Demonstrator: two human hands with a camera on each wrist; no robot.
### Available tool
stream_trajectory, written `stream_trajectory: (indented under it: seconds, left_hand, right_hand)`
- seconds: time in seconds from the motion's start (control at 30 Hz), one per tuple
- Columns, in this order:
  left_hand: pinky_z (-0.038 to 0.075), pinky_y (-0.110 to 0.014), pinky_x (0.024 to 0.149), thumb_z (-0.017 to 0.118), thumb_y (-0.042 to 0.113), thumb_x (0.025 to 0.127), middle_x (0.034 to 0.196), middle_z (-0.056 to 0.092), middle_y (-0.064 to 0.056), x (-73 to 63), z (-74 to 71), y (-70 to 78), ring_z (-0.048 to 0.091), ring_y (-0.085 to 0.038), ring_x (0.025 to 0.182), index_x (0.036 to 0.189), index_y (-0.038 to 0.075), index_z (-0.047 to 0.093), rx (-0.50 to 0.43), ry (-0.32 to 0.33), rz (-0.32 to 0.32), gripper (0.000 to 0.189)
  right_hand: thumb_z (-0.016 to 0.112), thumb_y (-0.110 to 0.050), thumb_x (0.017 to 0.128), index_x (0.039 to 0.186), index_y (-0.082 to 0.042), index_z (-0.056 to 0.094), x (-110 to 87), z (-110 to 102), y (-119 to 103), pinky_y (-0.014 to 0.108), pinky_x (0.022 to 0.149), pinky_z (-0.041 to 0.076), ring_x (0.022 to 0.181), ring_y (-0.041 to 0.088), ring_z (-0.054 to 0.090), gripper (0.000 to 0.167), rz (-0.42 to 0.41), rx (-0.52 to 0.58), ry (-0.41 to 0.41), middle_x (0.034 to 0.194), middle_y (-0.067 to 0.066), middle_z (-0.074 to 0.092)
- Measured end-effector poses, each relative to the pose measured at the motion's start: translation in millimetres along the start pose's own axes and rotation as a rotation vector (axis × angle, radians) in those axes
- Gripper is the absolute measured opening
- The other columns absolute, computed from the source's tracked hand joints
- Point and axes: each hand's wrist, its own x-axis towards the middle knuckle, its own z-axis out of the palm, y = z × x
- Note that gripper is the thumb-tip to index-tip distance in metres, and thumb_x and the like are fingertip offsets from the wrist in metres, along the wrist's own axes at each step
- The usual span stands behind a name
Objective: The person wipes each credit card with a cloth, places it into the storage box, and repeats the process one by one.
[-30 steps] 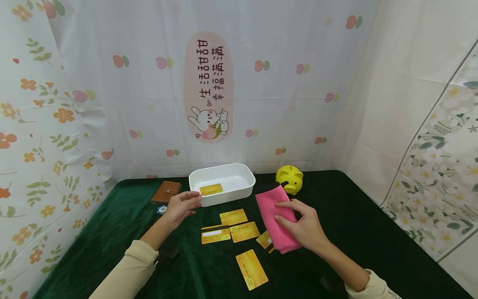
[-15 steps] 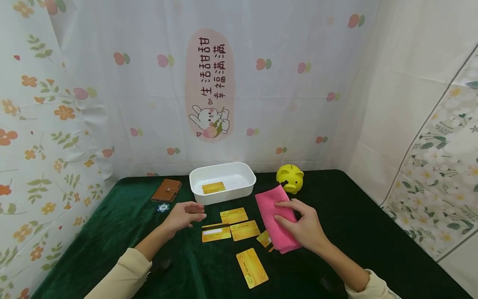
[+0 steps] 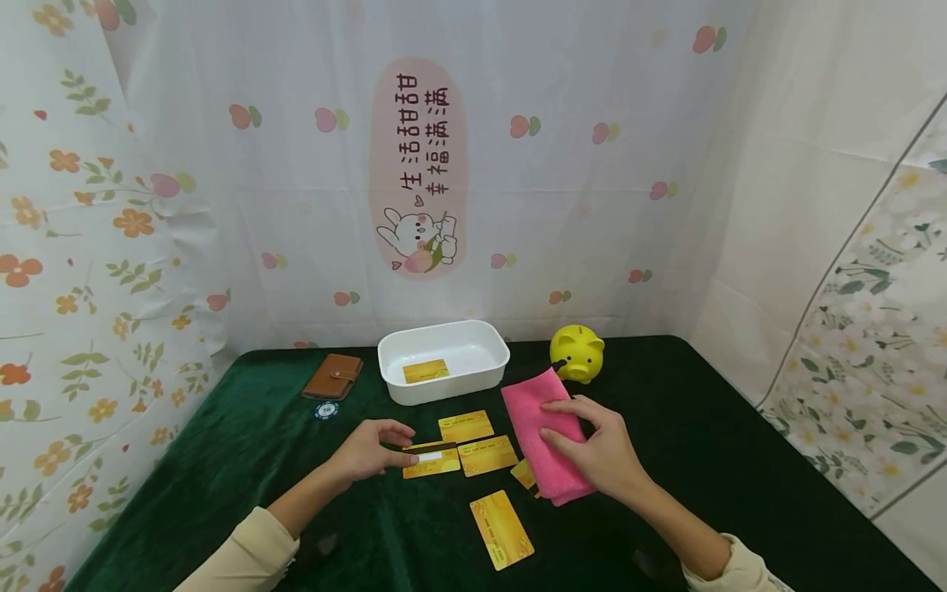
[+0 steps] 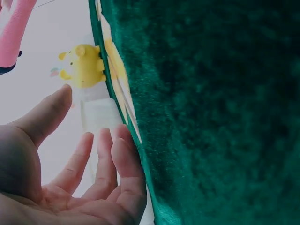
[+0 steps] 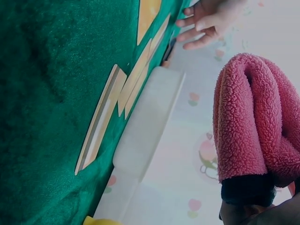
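My left hand (image 3: 373, 450) reaches over the left edge of a yellow bank card (image 3: 431, 464) with a dark stripe and white strip. In the left wrist view the thumb and fingers (image 4: 75, 164) are spread apart with nothing between them. My right hand (image 3: 592, 436) grips a folded pink cloth (image 3: 536, 419), fuzzy in the right wrist view, held up above the table. Partly behind the cloth lies another striped card (image 3: 524, 474). Two cards, one upper (image 3: 466, 427) and one lower (image 3: 488, 455), lie beside the first, and a tilted card (image 3: 501, 530) is closer to me.
A white tray (image 3: 484, 380) at the back contains one yellow card (image 3: 426, 372). To its left are a brown wallet (image 3: 333, 376) and a poker chip (image 3: 326, 410). A yellow piggy bank (image 3: 577, 353) stands back right. Dark green cloth (image 3: 244, 427) covers the table.
My left hand has left the tray's rim and come down and right to the striped card, its thumb now apart from the fingers. The right hand with the pink cloth has barely moved.
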Motion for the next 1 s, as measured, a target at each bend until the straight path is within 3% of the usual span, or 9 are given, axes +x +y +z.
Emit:
stream_trajectory:
  seconds: [0.23, 0.5, 1.0]
  left_hand:
    - [0.048, -0.032, 0.062, 0.083, 0.011, 0.079, 0.097, 0.069, -0.003, -0.2, 2.9, -1.5, 0.058, -0.018, 0.083, 0.12, 0.004, 0.065, 0.048, -0.037, -0.028, 0.046]
    - [0.051, -0.035, 0.075, 0.086, 0.009, 0.074, 0.095, 0.066, -0.003, -0.9, 3.2, -4.2, 0.059, -0.019, 0.089, 0.122, 0.005, 0.063, 0.115, -0.053, -0.023, 0.054]
    - [0.048, -0.031, 0.07, 0.085, 0.01, 0.076, 0.087, 0.061, -0.003, 1.3, 4.6, -7.9, 0.057, -0.017, 0.079, 0.122, 0.001, 0.061, 0.177, -0.037, -0.025, 0.053]
  right_hand:
    - [0.078, -0.01, 0.086, 0.115, -0.013, 0.071, -2.3, 0.7, 1.0, 0.029, 0.063, 0.056, 0.085, 0.021, 0.061, 0.03, 0.002, 0.0, -0.01, 0.107, 0.006, 0.066]
    - [0.079, -0.008, 0.085, 0.115, -0.013, 0.071, -3.2, 1.7, 2.6, 0.029, 0.062, 0.056, 0.084, 0.019, 0.061, 0.031, 0.0, -0.001, -0.01, 0.107, 0.006, 0.066]
    - [0.079, -0.011, 0.085, 0.112, -0.016, 0.072, 0.7, 4.1, 4.2, 0.03, 0.062, 0.056, 0.082, 0.018, 0.061, 0.029, -0.013, -0.021, -0.026, 0.103, 0.001, 0.067]
